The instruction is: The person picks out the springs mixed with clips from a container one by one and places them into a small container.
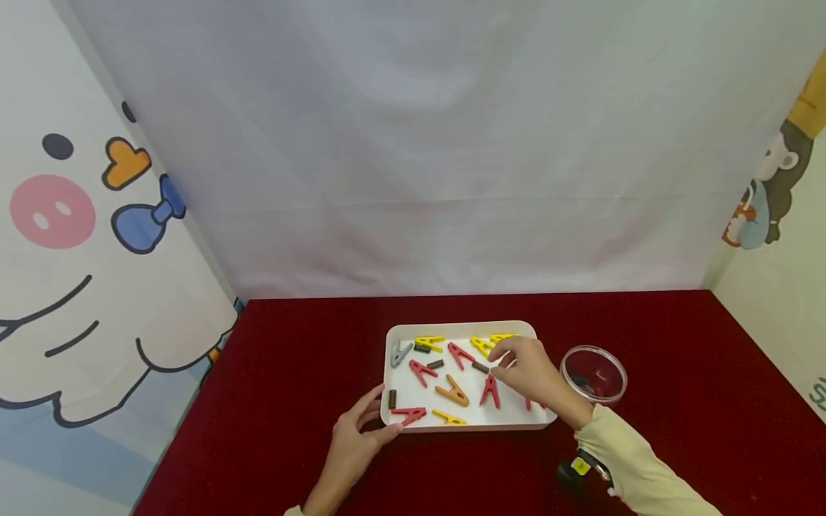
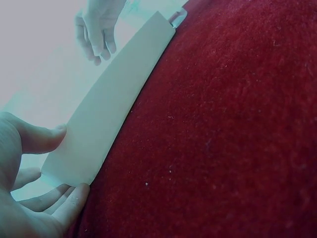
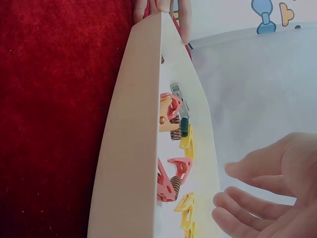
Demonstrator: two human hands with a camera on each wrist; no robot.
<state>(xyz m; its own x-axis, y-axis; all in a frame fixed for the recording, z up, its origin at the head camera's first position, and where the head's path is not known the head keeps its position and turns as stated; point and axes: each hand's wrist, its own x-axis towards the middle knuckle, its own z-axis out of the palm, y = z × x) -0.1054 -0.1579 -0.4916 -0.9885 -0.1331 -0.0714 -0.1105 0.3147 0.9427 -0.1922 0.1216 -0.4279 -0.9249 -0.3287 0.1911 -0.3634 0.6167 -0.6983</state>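
head view: between the hands, a spring lies in the tray.

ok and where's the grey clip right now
In the head view, the grey clip lies inside the white tray, near its far left corner, just left of a yellow clip and a dark spring.

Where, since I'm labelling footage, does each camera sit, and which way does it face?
Head: on the head, facing forward and down at the white tray; left hand, right hand and right sleeve show.
Left wrist: on that wrist, facing along the tray's near wall; left hand close, right hand farther off.
Right wrist: on that wrist, facing back along that wall; right hand close, left hand beyond.
The wrist views share that wall, the red cloth and both hands.
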